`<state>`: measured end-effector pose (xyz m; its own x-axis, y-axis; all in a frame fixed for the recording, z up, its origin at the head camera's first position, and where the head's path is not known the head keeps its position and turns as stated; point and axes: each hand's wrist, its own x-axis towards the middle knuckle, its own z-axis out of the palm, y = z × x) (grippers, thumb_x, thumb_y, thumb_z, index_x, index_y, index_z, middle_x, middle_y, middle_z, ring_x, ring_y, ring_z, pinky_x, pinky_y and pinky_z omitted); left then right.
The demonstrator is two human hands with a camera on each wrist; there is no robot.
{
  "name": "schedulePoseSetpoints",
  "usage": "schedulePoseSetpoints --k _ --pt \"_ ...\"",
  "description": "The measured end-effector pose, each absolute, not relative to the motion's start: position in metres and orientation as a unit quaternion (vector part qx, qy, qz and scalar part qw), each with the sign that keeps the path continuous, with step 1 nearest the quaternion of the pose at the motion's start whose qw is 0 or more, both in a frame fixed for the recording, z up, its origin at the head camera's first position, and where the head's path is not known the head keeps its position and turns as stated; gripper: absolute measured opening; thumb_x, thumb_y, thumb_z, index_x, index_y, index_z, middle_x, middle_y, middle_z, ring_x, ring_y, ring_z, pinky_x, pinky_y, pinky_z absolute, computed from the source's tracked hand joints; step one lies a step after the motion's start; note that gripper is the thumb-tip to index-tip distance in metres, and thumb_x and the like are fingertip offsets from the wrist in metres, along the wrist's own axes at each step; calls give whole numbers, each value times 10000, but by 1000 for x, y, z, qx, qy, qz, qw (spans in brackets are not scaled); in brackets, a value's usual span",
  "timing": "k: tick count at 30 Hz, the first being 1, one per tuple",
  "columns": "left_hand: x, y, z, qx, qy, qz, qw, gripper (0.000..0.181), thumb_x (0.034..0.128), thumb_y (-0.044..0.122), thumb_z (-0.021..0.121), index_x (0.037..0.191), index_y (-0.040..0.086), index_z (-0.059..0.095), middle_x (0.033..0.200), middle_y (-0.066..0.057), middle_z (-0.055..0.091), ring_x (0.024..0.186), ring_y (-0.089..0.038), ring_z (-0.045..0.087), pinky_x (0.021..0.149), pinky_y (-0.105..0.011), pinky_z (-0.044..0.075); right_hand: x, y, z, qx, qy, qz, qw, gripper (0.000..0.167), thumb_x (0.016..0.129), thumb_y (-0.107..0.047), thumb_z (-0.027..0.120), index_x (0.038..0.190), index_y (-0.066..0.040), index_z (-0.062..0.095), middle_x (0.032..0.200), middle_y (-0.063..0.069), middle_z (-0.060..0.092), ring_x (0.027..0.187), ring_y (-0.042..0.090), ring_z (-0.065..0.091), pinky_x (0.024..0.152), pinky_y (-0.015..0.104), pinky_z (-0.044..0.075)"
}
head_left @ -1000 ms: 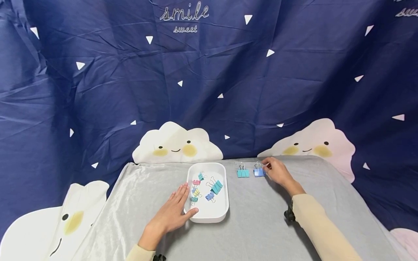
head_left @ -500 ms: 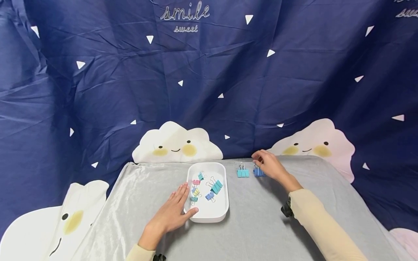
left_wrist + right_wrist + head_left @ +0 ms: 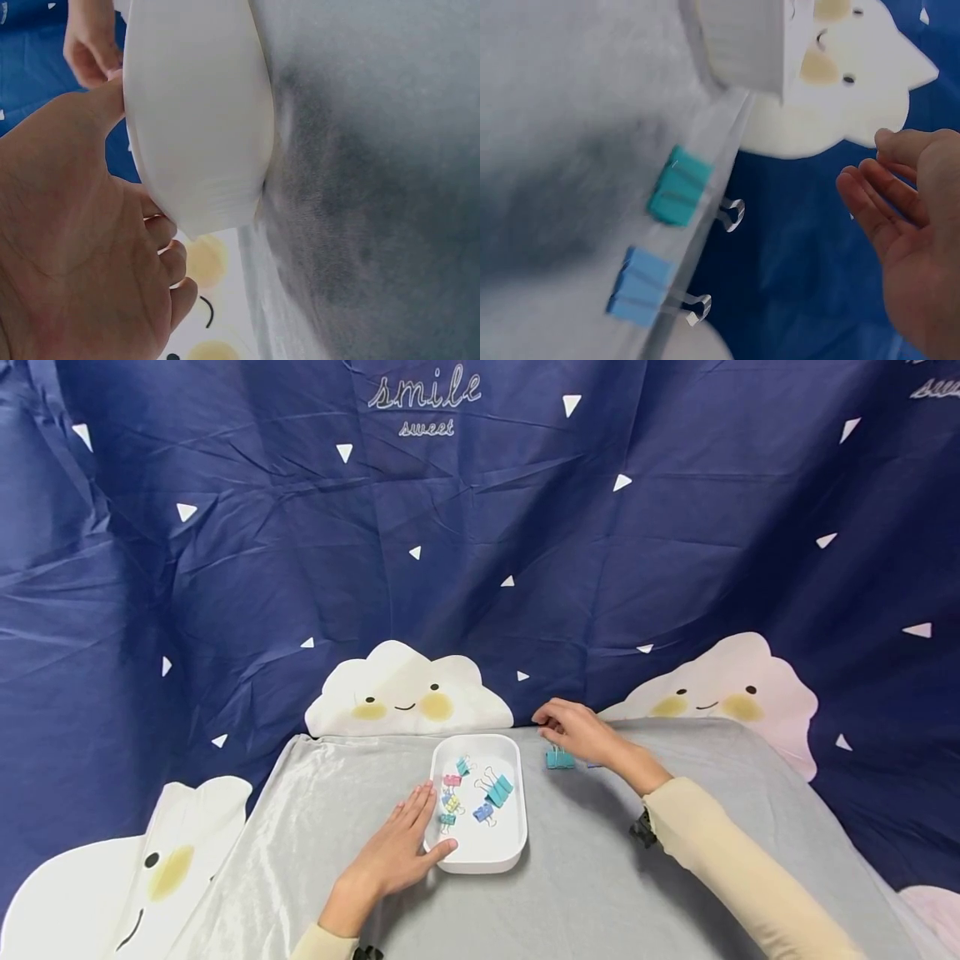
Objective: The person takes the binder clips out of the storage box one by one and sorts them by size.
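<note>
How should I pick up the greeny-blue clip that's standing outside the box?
I'd pinch the wire loops on top of that greeny-blue clip, coming straight down from above. It stands on its wide folded edge with the loops pointing up, so they look easiest to reach. The box and the blue clip sit on either side, so above seems best.
</note>
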<state>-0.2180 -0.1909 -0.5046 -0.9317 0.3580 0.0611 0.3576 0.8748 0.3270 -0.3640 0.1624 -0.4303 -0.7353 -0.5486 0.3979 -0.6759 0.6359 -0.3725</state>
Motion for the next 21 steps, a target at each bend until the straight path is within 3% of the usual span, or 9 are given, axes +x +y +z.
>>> schedulePoseSetpoints --k 8,21 --pt "-218 -191 -505 185 968 167 0 968 1036 686 502 1685 15 245 1791 -126 185 1662 -349 187 1358 -535 213 -351 122 -425 393 -884 238 81 221 1006 -138 743 1215 -66 733 1158 74 723 992 224 747 846 341 649" --pt "-219 -191 -504 188 969 160 1 958 1040 669 511 1682 8 249 1790 -127 185 1659 -355 198 1355 -540 224 -337 75 -447 399 -905 143 -46 520 1019 -329 741 1443 -63 598 1421 113 633 1306 269 641 1144 451 535"
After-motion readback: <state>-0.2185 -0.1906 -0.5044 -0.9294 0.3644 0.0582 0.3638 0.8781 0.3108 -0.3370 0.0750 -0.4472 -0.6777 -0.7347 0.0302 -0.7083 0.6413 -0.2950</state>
